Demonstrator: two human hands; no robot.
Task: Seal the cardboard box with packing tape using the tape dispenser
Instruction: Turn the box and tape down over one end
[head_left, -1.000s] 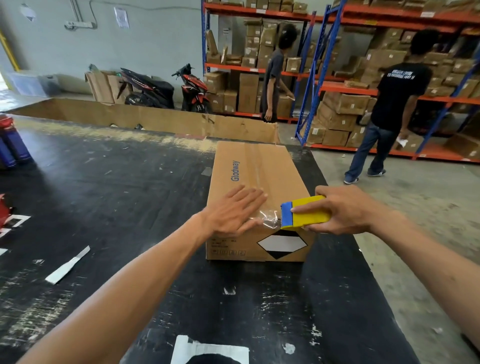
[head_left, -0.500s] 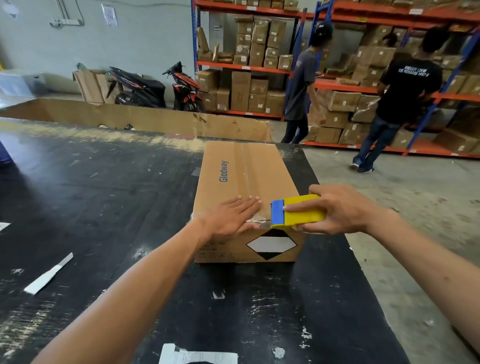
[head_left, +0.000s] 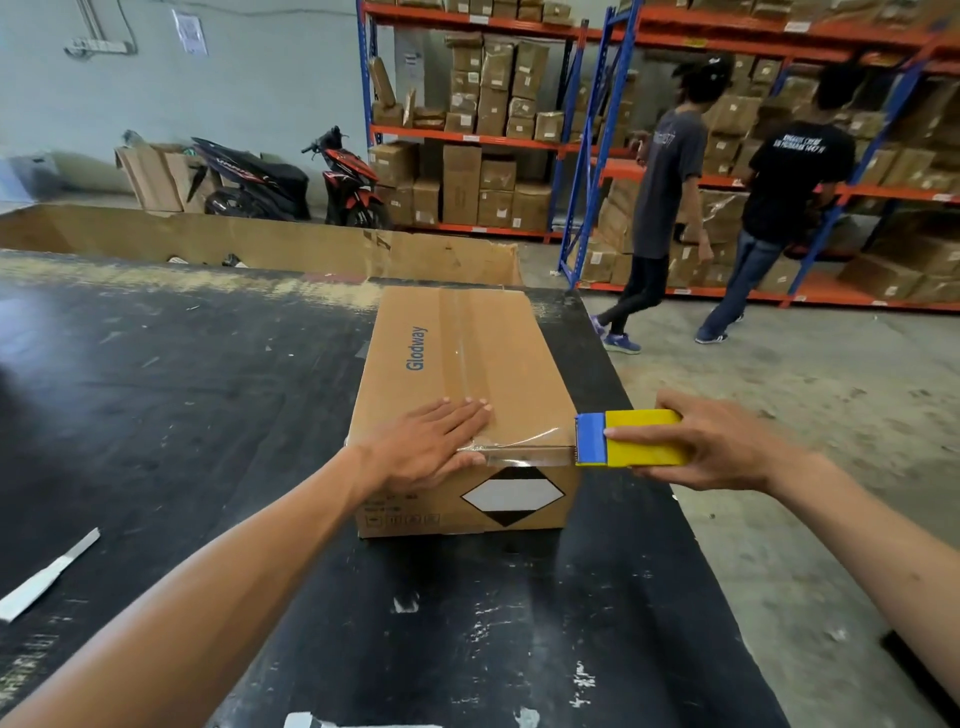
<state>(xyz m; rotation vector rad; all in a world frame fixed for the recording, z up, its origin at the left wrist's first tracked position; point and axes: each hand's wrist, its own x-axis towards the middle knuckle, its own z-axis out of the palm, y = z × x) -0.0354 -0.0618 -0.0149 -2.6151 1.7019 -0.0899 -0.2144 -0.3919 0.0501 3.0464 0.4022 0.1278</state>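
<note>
A brown cardboard box (head_left: 493, 364) marked "Glodway" lies on the black table (head_left: 208, 415), with clear tape running along its top seam. My left hand (head_left: 431, 447) lies flat on the box's near top edge, fingers spread, pressing down the tape end. My right hand (head_left: 722, 447) grips a yellow and blue tape dispenser (head_left: 631, 439) just past the box's near right corner. A strip of clear tape (head_left: 524, 452) stretches from under my left hand along the near top edge to the dispenser.
A large open cardboard bin (head_left: 311, 244) stands behind the table. Two people (head_left: 665, 208) stand at the blue and orange shelves (head_left: 587, 156) full of cartons at the right. Two motorbikes (head_left: 291, 182) are parked by the wall. Paper scraps (head_left: 47, 577) lie on the table's left.
My right hand has pulled the dispenser rightward along the near edge, drawing out more tape. My left hand stays pressed on the box. One person has walked right.
</note>
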